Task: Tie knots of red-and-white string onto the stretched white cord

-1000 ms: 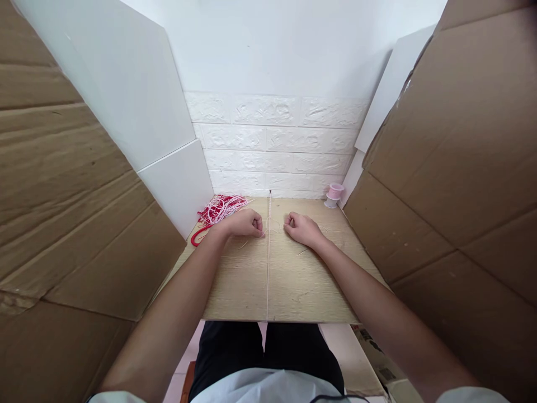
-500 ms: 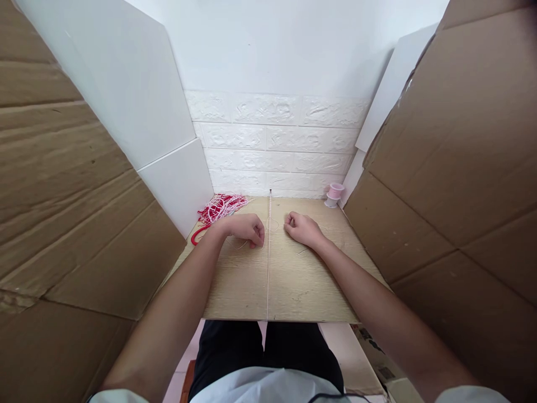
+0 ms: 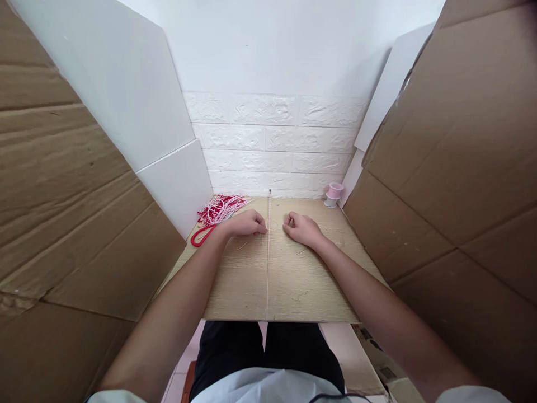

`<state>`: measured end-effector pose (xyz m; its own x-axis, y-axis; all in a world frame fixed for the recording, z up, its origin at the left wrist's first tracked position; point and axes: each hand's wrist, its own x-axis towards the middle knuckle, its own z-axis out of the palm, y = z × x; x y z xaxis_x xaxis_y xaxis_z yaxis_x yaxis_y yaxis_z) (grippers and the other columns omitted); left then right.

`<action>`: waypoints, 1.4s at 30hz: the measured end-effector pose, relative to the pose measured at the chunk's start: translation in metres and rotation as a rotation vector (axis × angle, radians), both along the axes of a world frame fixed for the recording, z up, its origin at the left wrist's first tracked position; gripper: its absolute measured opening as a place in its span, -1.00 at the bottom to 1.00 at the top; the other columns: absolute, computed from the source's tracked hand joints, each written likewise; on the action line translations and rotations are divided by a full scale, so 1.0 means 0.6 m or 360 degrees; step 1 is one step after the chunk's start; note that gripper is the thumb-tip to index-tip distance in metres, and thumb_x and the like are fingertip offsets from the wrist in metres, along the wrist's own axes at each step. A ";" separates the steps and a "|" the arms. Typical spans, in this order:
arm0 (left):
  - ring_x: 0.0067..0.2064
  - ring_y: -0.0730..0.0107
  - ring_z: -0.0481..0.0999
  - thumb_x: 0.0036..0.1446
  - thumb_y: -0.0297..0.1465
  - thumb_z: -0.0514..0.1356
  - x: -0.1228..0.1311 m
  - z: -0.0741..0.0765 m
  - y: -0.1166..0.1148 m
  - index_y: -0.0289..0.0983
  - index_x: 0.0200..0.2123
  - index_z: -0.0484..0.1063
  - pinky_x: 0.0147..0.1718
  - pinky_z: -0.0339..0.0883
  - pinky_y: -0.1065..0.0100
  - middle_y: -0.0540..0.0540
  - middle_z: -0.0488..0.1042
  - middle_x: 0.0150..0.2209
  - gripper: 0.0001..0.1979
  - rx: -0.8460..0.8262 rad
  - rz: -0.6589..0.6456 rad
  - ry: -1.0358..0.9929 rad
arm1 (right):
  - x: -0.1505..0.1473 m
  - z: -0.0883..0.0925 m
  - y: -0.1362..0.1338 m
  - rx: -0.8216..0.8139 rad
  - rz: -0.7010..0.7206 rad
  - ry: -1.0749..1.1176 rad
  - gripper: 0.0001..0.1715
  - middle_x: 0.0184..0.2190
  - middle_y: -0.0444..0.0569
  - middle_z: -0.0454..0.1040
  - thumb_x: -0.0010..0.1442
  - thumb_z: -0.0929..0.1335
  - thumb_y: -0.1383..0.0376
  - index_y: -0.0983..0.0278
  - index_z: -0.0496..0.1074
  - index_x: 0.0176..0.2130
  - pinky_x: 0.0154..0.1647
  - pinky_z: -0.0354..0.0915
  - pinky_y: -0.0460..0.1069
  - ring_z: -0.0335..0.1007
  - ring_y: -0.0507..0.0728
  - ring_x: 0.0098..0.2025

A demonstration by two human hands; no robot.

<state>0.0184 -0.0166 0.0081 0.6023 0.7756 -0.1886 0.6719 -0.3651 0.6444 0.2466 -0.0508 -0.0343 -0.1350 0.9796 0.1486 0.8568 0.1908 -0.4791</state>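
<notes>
A thin pale cord [image 3: 268, 268] runs straight down the middle of the wooden table, from a small dark peg [image 3: 270, 191] at the wall to the front edge. Just left of it, my left hand [image 3: 248, 223] has thumb and fingers pinched together on a fine thread, fingertips right beside the cord. A small thread loop [image 3: 273, 225] lies around the cord's right side, between my hands. My right hand [image 3: 302, 228] is closed to the right of the loop, its fingers curled in a pinch; the thread there is too fine to follow clearly.
Red-handled scissors [image 3: 202, 235] lie by my left forearm, blades partly under a heap of red and white cords [image 3: 221, 209]. Pink and white spools [image 3: 334, 193] are stacked at the back right. Cardboard panels [image 3: 453, 168] flank both sides; a white brick-patterned wall [image 3: 281, 137] closes the back.
My left hand has risen slightly away from me and moved right, its fingertips now at the cord. More of the scissors shows. The right hand has shifted only a little.
</notes>
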 end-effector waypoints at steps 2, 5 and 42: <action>-0.50 0.44 0.31 -0.10 -0.22 0.24 -0.002 0.002 0.000 -0.29 -0.51 0.53 -0.49 0.11 0.38 -0.01 0.44 -0.54 -0.77 -0.0033 0.0010 -0.0006 | 0.001 -0.001 0.001 0.0005 0.0017 0.0007 -0.89 -0.38 -0.10 0.51 0.17 0.34 0.22 0.20 0.41 -0.28 -0.45 0.00 -0.07 0.32 0.07 -0.40; -0.51 0.45 0.30 -0.14 -0.27 0.24 -0.007 0.006 -0.001 -0.28 -0.57 0.49 -0.51 0.09 0.38 -0.01 0.43 -0.56 -0.81 -0.0091 0.0033 -0.0001 | 0.005 -0.002 0.003 -0.0002 0.0055 0.0017 -0.88 -0.37 -0.09 0.51 0.14 0.34 0.26 0.21 0.42 -0.26 -0.44 0.01 -0.07 0.31 0.06 -0.40; -0.58 0.49 0.14 -0.15 -0.33 0.18 -0.009 0.009 -0.006 -0.27 -0.61 0.36 -0.58 -0.08 0.34 0.05 0.23 -0.65 -0.86 -0.0010 0.0200 -0.0111 | -0.017 0.003 -0.006 0.0108 0.0421 0.0097 -0.90 -0.45 -0.10 0.43 0.03 0.33 0.35 0.28 0.36 -0.51 -0.34 0.11 -0.10 0.25 0.02 -0.38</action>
<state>0.0128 -0.0201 0.0132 0.5121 0.8449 -0.1547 0.6658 -0.2767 0.6929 0.2362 -0.0543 -0.0327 -0.3736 0.8990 0.2284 0.7431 0.4374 -0.5065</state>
